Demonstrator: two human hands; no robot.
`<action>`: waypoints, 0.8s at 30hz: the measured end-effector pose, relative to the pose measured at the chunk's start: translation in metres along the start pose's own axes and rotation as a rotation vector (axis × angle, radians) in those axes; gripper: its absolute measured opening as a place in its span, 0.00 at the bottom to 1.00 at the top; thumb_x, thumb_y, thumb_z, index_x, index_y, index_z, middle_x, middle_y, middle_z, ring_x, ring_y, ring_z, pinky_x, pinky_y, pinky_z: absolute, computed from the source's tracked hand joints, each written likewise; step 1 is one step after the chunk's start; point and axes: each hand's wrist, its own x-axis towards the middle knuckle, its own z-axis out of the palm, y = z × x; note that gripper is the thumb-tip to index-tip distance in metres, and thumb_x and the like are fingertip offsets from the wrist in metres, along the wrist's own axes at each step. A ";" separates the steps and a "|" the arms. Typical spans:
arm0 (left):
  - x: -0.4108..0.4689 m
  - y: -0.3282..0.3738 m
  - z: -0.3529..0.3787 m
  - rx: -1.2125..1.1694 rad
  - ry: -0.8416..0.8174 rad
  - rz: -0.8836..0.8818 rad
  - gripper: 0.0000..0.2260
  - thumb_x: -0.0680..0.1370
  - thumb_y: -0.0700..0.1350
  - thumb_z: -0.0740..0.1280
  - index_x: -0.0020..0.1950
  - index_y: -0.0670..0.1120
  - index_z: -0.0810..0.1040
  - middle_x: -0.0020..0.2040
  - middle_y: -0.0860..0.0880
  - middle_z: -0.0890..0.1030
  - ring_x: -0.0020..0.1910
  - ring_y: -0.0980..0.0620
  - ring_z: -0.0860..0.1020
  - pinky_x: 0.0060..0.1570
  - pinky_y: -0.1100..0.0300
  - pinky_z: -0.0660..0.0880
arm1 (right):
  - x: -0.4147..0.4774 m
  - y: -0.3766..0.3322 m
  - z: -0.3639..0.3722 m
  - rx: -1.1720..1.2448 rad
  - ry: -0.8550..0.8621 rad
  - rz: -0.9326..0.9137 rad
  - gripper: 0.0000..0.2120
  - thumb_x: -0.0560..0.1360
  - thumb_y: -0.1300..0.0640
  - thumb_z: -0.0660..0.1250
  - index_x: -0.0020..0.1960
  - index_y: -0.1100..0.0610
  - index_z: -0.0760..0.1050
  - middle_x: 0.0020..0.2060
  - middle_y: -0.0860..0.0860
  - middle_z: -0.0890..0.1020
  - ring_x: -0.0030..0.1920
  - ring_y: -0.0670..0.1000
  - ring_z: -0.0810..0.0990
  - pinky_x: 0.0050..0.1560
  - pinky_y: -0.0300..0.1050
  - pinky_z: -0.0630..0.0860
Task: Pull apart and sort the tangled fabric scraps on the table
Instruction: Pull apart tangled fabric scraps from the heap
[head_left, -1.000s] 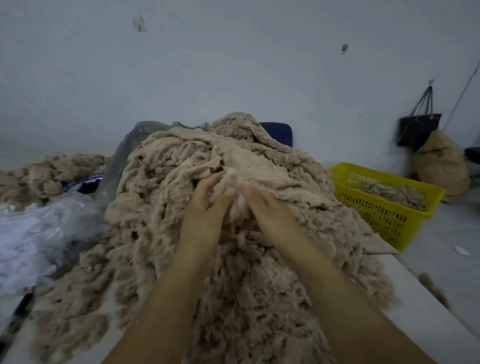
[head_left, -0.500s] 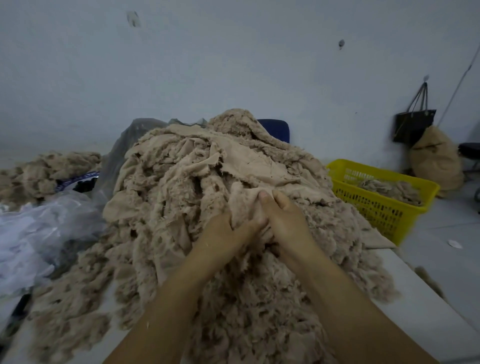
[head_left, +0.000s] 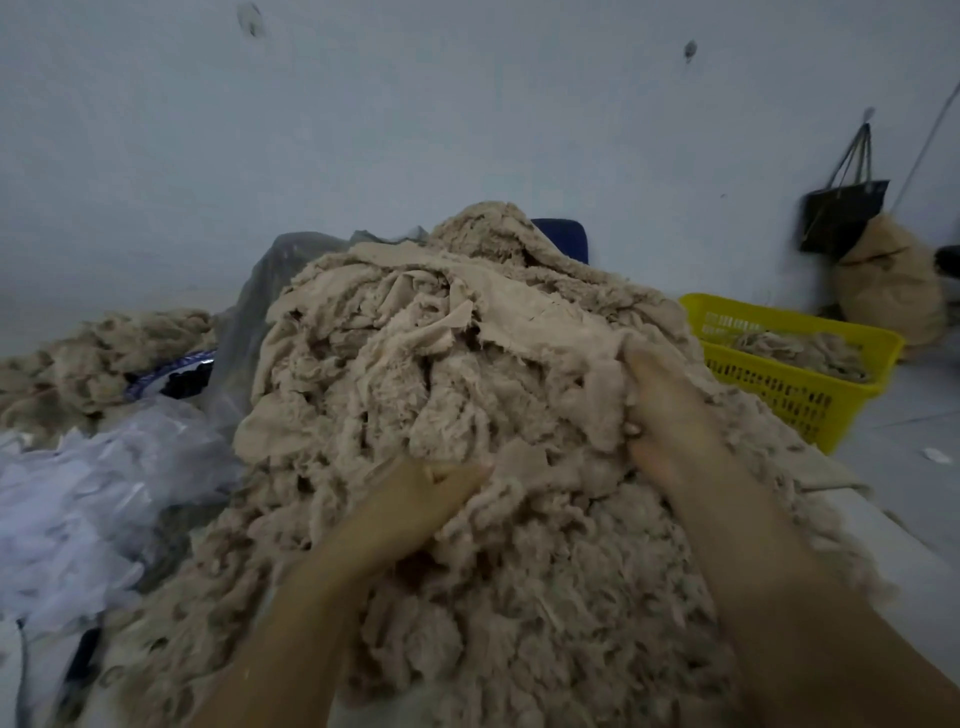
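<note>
Gripped frayed beige fabric scrap (head_left: 602, 410) with right hand (head_left: 670, 415), fingers curled; left hand's (head_left: 415, 501) hold within tangled beige heap (head_left: 467, 364) untellable. Risked dragging snagged clumps off bench (head_left: 914, 551).

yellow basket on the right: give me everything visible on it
The yellow basket is a rectangular plastic crate with perforated walls and a solid rim. It stands upright, seemingly on the floor, right of the scrap pile, which hides its left end. A shallow layer of beige scraps lies inside. Nothing else visibly touches it.
</note>
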 end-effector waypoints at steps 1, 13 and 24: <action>0.002 0.008 0.002 -0.016 0.006 0.003 0.27 0.68 0.76 0.58 0.34 0.55 0.82 0.32 0.62 0.78 0.31 0.65 0.75 0.46 0.72 0.71 | -0.007 0.002 0.013 -0.065 -0.120 0.017 0.14 0.81 0.49 0.64 0.40 0.51 0.82 0.27 0.49 0.77 0.21 0.45 0.69 0.18 0.34 0.61; 0.046 0.041 0.025 -1.055 0.273 -0.138 0.15 0.81 0.52 0.66 0.51 0.40 0.83 0.43 0.43 0.86 0.37 0.48 0.84 0.31 0.60 0.78 | -0.049 0.028 0.052 -0.065 -0.207 0.027 0.11 0.81 0.51 0.64 0.43 0.56 0.72 0.24 0.47 0.76 0.18 0.42 0.66 0.17 0.34 0.60; 0.021 0.060 -0.014 -0.850 0.260 0.157 0.07 0.76 0.45 0.69 0.45 0.41 0.79 0.34 0.42 0.71 0.31 0.48 0.69 0.33 0.56 0.68 | -0.038 0.023 0.016 -0.784 -0.299 -0.176 0.11 0.80 0.40 0.61 0.54 0.43 0.78 0.46 0.43 0.81 0.36 0.34 0.76 0.33 0.28 0.70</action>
